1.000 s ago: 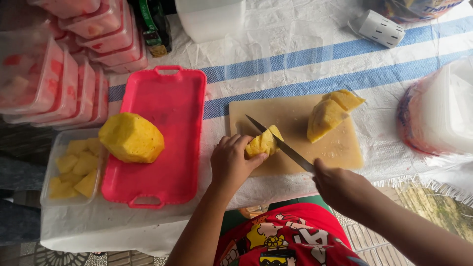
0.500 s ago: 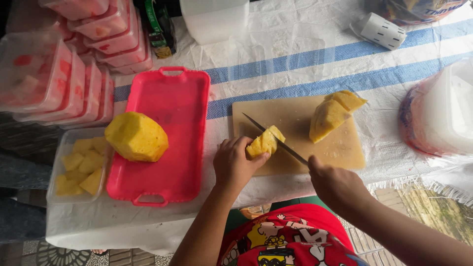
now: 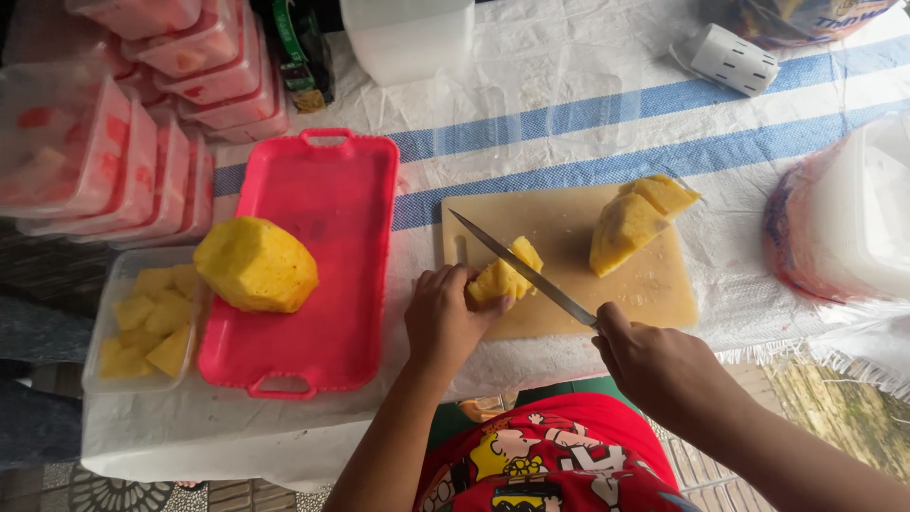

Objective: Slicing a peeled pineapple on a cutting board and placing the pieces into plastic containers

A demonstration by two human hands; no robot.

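Red tray [image 3: 322, 204]: at 9 o'clock from your board, with a peeled pineapple [image 3: 256, 264] sitting on its left edge.
Cutting board [image 3: 654, 284]: bigger pineapple chunks [image 3: 635, 220] at its 2 o'clock corner.
Knife [image 3: 517, 265]: your right hand [image 3: 659, 365] is clenched on the handle, blade angled toward 10 o'clock.
Pineapple piece [image 3: 502, 277]: your left hand [image 3: 444, 318] pinches it, blade touching its right side.
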